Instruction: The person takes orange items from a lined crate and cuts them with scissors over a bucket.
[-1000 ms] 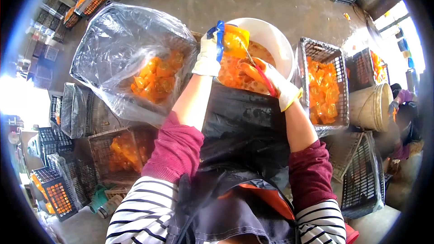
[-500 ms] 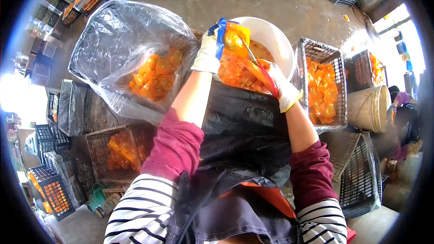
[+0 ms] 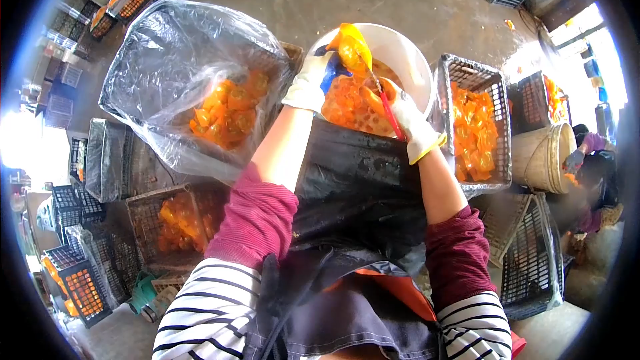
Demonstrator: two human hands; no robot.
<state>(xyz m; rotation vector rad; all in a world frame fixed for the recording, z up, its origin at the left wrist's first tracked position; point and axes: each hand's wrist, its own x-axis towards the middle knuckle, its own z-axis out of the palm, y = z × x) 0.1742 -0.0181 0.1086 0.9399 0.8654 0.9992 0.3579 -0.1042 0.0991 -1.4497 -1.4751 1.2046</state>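
My left hand (image 3: 315, 79), in a white glove with blue fingers, is closed around a glossy orange bell pepper (image 3: 351, 50), held over the near left side of a white bucket (image 3: 408, 50). My right hand (image 3: 410, 120), in a white glove with a yellow cuff, grips a red-handled tool (image 3: 391, 115) with a narrow metal blade. The blade's tip meets the pepper's lower right side; whether it is inside cannot be made out. Orange pieces (image 3: 343, 103) fill the lower part of the bucket beneath both hands.
A clear plastic bag (image 3: 170, 47) holding orange peppers (image 3: 227, 113) opens at the left. To the right are a crate (image 3: 503, 93) of orange peppers and a beige bucket (image 3: 543, 160). More crates (image 3: 533, 260) surround me. Another person (image 3: 597, 167) is at the far right.
My left hand has turned the pepper, which now tilts with its lower end towards my right hand. The red handle has swung steeper, and my right hand has shifted slightly left.
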